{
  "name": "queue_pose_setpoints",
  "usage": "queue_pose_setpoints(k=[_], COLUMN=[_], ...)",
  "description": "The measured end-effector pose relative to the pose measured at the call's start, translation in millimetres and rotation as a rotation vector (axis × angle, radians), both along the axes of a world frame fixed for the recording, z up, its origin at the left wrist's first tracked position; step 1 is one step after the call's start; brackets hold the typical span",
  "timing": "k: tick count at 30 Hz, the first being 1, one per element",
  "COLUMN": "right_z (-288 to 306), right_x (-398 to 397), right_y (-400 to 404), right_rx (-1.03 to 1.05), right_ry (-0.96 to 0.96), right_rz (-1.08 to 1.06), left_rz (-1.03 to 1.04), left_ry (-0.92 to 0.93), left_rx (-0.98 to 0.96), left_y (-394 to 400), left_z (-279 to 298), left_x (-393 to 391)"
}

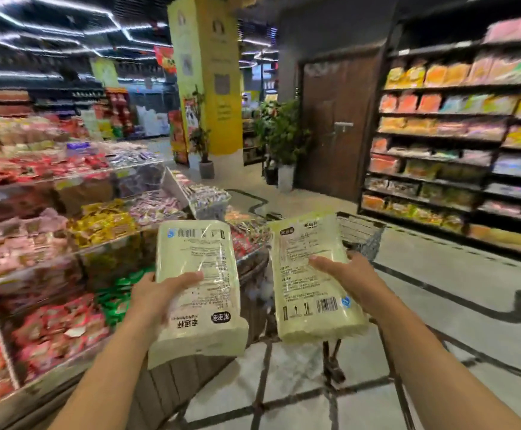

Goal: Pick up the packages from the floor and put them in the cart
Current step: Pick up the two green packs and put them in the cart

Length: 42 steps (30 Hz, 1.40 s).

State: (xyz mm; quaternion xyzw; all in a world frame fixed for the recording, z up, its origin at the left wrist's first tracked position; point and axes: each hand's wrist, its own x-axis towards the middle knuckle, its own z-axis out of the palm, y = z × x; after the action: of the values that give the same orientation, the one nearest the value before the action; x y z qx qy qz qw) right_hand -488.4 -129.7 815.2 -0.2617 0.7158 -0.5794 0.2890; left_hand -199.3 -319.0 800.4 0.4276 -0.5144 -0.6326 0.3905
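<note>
I hold two pale cream packages with black print, one in each hand, at chest height. My left hand (pixel 156 294) grips the left package (pixel 197 274) from its left edge, thumb across its printed face. My right hand (pixel 346 274) grips the right package (pixel 307 293) from its right edge, thumb on the front. Behind the right package stands the wire shopping cart (pixel 361 234); only its far basket corner and a lower leg show, the packages hide the rest.
A tiered display of wrapped snacks (pixel 66 231) runs along my left, its wooden base close to the cart. Stocked shelves (pixel 457 144) line the right. Tiled floor (pixel 454 305) lies open to the right of the cart. A yellow pillar (pixel 209 72) and potted plants (pixel 284 135) stand ahead.
</note>
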Motion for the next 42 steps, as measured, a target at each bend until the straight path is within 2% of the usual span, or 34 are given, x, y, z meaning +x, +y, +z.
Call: queue_pose_setpoints(k=[10, 19, 26, 33, 42], right_z=[-17.6, -15.2, -16.4, -41.9, -89.9], right_x=[-190.0, -347.6, -471.1, -606.2, -804.6], right_y=[34.5, -31.6, -67.0, -101.8, -165.3], right_rx=[-0.01, -0.041, -0.065, -0.083, 0.037], right_ry=[-0.032, -0.008, 0.01, -0.018, -0.101], right_rz=[-0.275, -0.404, -0.473, -0.425, -0.205], left_rz=[-0.269, -0.466, -0.484, -0.481, -0.307], left_ry=[0.044, 0.023, 0.005, -0.025, -0.06], left_rx=[0.05, 0.096, 0.104, 0.127, 0.182], left_y=[-35.8, -138.2, -200.9, -223.2, -245.1], left_z=[-29.1, -53.0, -56.6, -71.0, -100.8], left_x=[-248.4, -451.5, -588.6, -712.8, -844.0])
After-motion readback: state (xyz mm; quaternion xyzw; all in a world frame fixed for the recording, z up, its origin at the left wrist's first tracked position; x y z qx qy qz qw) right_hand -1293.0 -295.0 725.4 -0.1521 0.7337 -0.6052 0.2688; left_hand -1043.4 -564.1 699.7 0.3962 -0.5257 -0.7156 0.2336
